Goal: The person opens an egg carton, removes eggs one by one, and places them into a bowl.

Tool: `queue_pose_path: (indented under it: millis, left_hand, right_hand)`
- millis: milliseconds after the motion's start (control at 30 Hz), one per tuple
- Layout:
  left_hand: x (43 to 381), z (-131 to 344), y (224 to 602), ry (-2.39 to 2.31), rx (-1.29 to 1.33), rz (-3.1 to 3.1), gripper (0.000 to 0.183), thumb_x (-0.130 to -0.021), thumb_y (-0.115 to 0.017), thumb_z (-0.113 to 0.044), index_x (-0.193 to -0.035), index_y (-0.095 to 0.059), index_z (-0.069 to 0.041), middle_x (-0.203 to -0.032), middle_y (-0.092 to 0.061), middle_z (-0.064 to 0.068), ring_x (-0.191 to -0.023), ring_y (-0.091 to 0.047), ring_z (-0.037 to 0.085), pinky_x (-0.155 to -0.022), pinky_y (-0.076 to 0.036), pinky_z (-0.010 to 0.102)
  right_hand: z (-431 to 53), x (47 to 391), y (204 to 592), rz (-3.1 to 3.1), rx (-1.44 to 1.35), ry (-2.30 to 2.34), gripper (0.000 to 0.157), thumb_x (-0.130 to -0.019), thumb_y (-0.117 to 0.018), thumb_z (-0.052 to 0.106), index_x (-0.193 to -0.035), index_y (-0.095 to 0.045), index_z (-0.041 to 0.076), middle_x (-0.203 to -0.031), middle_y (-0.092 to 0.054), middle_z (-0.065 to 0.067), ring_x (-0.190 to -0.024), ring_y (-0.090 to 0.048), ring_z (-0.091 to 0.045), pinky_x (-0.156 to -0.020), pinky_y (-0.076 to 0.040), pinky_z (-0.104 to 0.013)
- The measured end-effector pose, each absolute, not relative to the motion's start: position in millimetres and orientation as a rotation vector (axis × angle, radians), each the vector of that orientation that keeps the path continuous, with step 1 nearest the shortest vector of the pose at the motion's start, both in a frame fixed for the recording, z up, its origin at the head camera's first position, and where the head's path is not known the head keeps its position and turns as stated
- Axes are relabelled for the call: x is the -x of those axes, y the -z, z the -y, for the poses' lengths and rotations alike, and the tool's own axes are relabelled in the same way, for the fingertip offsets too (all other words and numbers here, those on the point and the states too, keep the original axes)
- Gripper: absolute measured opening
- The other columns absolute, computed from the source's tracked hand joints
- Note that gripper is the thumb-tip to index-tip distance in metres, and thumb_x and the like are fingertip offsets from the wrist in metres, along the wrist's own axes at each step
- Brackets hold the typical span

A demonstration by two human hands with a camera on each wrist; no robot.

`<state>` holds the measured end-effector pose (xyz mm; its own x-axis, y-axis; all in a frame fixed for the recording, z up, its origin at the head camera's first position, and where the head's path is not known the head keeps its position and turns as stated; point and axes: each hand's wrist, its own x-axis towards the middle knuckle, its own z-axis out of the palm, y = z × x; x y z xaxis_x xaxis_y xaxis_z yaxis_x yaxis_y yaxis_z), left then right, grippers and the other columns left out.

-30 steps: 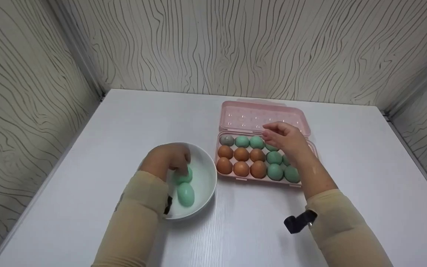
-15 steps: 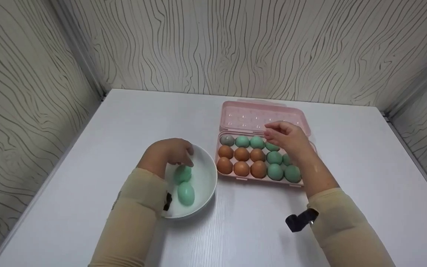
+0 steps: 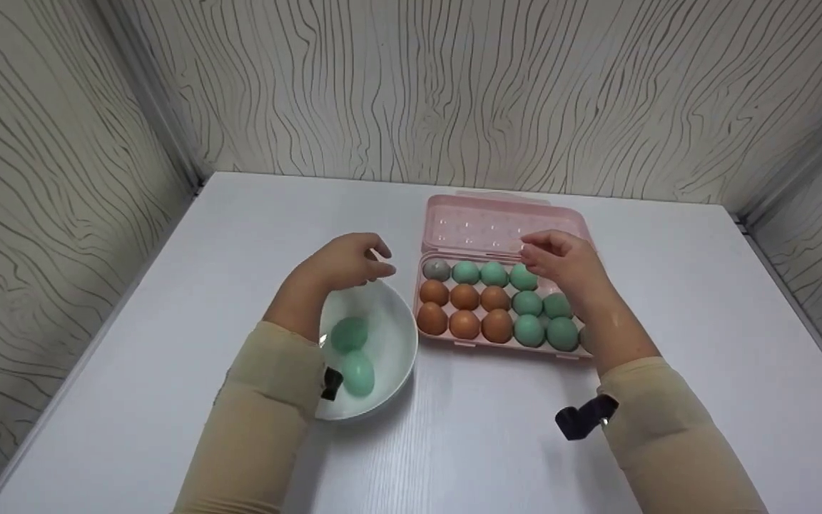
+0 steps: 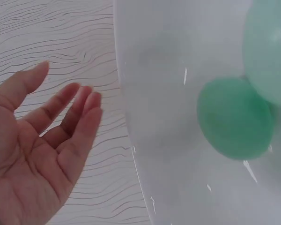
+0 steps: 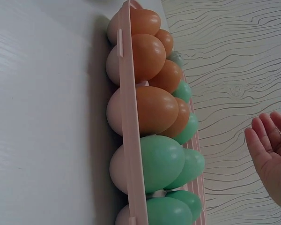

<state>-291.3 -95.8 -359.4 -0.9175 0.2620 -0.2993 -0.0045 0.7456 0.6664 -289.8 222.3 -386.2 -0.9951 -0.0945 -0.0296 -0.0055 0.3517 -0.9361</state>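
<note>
Two green eggs (image 3: 356,371) lay in your bowl (image 3: 398,343), and neither hand held one.
They seemed to touch, probably because the curved sides let them settle together. Your left hand (image 3: 347,261) hung above the far rim, fingers loosely bent, thumb apart, gripping nothing. Just beside the bowl stood the tray (image 5: 132,117), where brown eggs (image 3: 464,325) and other green ones (image 3: 528,303) sat in rows, each in its own hollow, presumably so that none could roll or knock. Your right hand (image 3: 564,264) hovered over the tray's right part, gently curved and holding nothing, hiding some places there. The lid (image 3: 504,216) lay folded back behind, apparently to leave the rows reachable. Everything rested on the table (image 3: 468,428).
</note>
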Motion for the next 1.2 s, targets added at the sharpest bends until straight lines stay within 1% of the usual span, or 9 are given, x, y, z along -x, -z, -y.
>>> queue_pose_path:
  millis: [133, 300, 433, 633, 833, 1033, 1200]
  left_hand:
    - [292, 90, 355, -1.140, -0.166, -2.585, 0.032, -0.087, -0.060, -0.033, -0.116, -0.055, -0.019, -0.110, -0.058, 0.002, -0.097, -0.057, 0.020, -0.087, -0.047, 0.037]
    - [294, 81, 354, -1.356, -0.086, -2.569, 0.031, -0.088, -0.058, -0.031, -0.116, -0.054, -0.019, -0.114, -0.056, 0.002, -0.100, -0.057, 0.018, -0.089, -0.047, 0.034]
    - [295, 72, 352, -1.529, -0.013, -2.519, 0.028, -0.089, -0.058, -0.029, -0.115, -0.054, -0.019, -0.117, -0.054, 0.001, -0.104, -0.055, 0.017, -0.090, -0.046, 0.032]
    - [294, 57, 351, -1.656, 0.040, -2.459, 0.026, -0.089, -0.057, -0.029, -0.113, -0.055, -0.020, -0.117, -0.052, 0.000, -0.104, -0.055, 0.016, -0.090, -0.046, 0.031]
    - [293, 47, 354, -1.685, 0.035, -2.445, 0.026, -0.089, -0.057, -0.028, -0.113, -0.056, -0.019, -0.116, -0.053, -0.001, -0.104, -0.054, 0.014, -0.089, -0.046, 0.029]
    - [293, 42, 358, -1.678, 0.013, -2.446, 0.023, -0.089, -0.057, -0.028, -0.111, -0.057, -0.021, -0.115, -0.054, -0.001, -0.104, -0.054, 0.014, -0.088, -0.047, 0.029]
    - [292, 39, 362, -1.665, 0.005, -2.443, 0.025, -0.089, -0.057, -0.028, -0.112, -0.057, -0.020, -0.115, -0.054, -0.002, -0.105, -0.053, 0.014, -0.088, -0.047, 0.028]
  right_hand:
    - [-224, 292, 387, -2.560, 0.040, 1.685, 0.042, -0.088, -0.059, 0.035, -0.120, -0.054, 0.007, -0.113, -0.053, -0.009, -0.102, -0.053, -0.021, -0.085, -0.047, -0.023]
    - [-227, 297, 391, -2.614, -0.030, 1.587, 0.039, -0.088, -0.059, 0.034, -0.121, -0.055, 0.011, -0.114, -0.054, -0.007, -0.105, -0.051, -0.021, -0.092, -0.044, -0.033]
    - [-230, 300, 396, -2.665, -0.062, 1.494, 0.038, -0.089, -0.058, 0.032, -0.121, -0.055, 0.012, -0.115, -0.055, -0.007, -0.107, -0.049, -0.022, -0.095, -0.041, -0.037]
    - [-233, 304, 404, -2.772, -0.044, 1.331, 0.035, -0.090, -0.057, 0.027, -0.120, -0.055, 0.011, -0.117, -0.056, -0.009, -0.109, -0.050, -0.025, -0.095, -0.041, -0.040]
    - [-228, 307, 412, -2.865, -0.032, 1.151, 0.037, -0.091, -0.056, 0.025, -0.124, -0.051, 0.010, -0.127, -0.048, -0.014, -0.118, -0.044, -0.031, -0.097, -0.037, -0.045]
    - [-219, 310, 423, -3.001, 0.025, 0.883, 0.042, -0.089, -0.056, 0.019, -0.128, -0.048, 0.005, -0.127, -0.043, -0.019, -0.121, -0.039, -0.036, -0.102, -0.030, -0.048]
    - [-215, 311, 432, -3.001, 0.031, 0.785, 0.050, -0.090, -0.055, 0.020, -0.136, -0.040, 0.008, -0.132, -0.035, -0.019, -0.125, -0.034, -0.037, -0.103, -0.028, -0.050]
